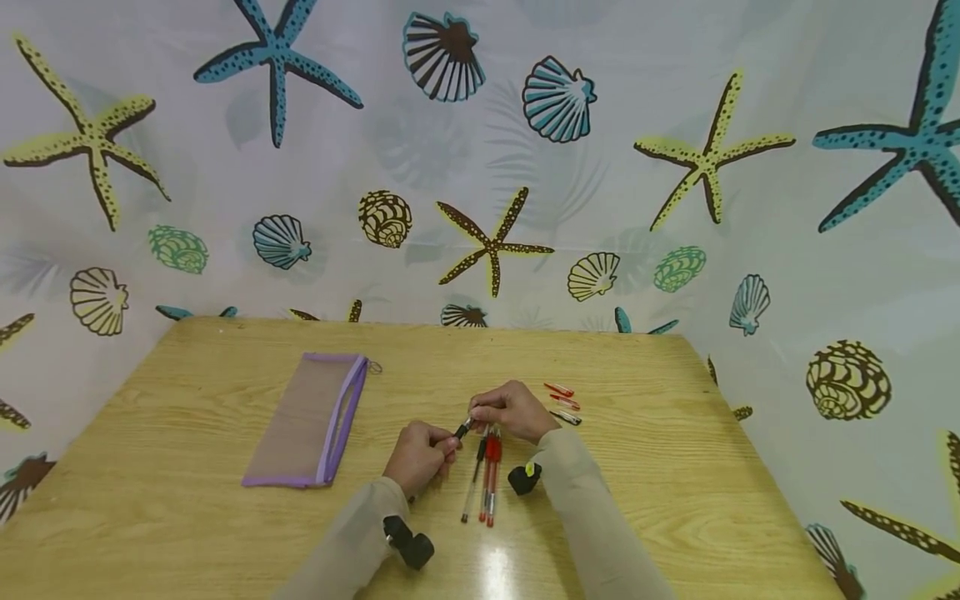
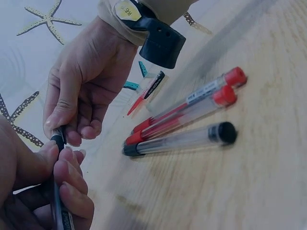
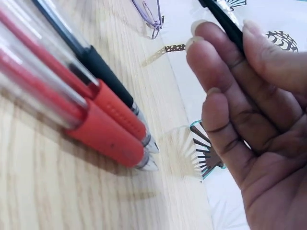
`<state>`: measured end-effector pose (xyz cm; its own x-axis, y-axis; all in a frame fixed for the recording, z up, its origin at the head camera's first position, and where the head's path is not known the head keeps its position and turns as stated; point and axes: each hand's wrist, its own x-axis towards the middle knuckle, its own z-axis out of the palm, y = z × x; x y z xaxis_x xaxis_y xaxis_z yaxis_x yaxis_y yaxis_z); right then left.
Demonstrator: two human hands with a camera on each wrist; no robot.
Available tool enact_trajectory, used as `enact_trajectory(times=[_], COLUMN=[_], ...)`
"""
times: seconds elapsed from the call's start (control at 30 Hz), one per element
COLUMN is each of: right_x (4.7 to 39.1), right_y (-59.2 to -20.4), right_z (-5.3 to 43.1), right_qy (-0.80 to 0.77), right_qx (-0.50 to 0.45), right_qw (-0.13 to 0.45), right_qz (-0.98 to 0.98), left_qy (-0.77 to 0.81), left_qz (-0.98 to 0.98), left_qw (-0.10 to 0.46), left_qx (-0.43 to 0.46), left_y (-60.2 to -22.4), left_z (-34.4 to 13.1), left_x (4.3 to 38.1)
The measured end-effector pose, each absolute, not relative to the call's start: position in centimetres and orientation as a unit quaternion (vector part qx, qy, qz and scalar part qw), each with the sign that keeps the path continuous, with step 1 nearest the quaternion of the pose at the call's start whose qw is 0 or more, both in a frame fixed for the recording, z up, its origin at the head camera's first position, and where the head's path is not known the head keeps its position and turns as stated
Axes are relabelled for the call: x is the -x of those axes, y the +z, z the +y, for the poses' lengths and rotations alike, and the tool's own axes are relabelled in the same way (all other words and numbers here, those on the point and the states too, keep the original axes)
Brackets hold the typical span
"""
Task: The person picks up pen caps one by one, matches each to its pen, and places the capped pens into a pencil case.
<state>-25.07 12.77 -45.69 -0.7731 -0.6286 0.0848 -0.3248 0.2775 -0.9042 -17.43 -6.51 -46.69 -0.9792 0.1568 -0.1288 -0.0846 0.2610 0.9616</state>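
Observation:
My left hand (image 1: 418, 458) holds a black gel pen (image 2: 59, 203) by its barrel, tip end toward my right hand (image 1: 517, 410). At that tip my right thumb and fingers pinch a slim black piece with a clear part beside it, which looks like a pen cap (image 3: 231, 28). Whether the cap sits fully on the pen cannot be seen behind the fingers. Just below the hands lie an uncapped black pen (image 1: 474, 483) and two uncapped red pens (image 3: 108, 136), side by side, tips pointing away from me.
Right of my right hand lie two red caps (image 1: 565, 402) and a black cap (image 1: 566, 417). A mesh pouch with purple edging (image 1: 307, 417) lies flat on the left of the wooden table (image 1: 637, 500). A patterned curtain (image 1: 322, 183) hangs behind the table.

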Motion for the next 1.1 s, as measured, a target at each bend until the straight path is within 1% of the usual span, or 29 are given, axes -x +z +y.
enact_trajectory(times=[0.17, 0.3, 0.43, 0.53, 0.77, 0.9, 1.1], right_x=[25.3, 25.2, 24.6, 24.1, 23.7, 23.7, 23.7], right_y=[-45.4, -44.9, -43.6, -42.5, -41.9, -42.0, -41.8], right_z=[13.0, 13.2, 13.1, 13.0, 12.8, 12.7, 12.4], right_qy=[-0.506, -0.511, -0.526, -0.533, -0.549, -0.551, -0.559], right_qx=[0.315, 0.316, 0.313, 0.307, 0.295, 0.295, 0.294], right_qw=[0.134, 0.144, 0.147, 0.141, 0.147, 0.154, 0.163], right_qz=[0.792, 0.786, 0.777, 0.776, 0.768, 0.765, 0.758], left_qy=[0.595, 0.605, 0.62, 0.607, 0.573, 0.573, 0.568], left_qz=[0.798, 0.79, 0.779, 0.789, 0.816, 0.816, 0.822], left_qw=[0.09, 0.088, 0.089, 0.082, 0.067, 0.055, 0.019], left_qx=[-0.03, -0.031, -0.031, -0.034, -0.041, -0.044, -0.045], left_y=[-46.6, -46.7, -46.9, -47.0, -47.2, -47.1, -46.8], left_z=[-6.7, -6.9, -7.1, -7.3, -7.5, -7.5, -7.2], left_x=[17.7, 17.8, 17.9, 18.0, 18.1, 18.2, 18.1])
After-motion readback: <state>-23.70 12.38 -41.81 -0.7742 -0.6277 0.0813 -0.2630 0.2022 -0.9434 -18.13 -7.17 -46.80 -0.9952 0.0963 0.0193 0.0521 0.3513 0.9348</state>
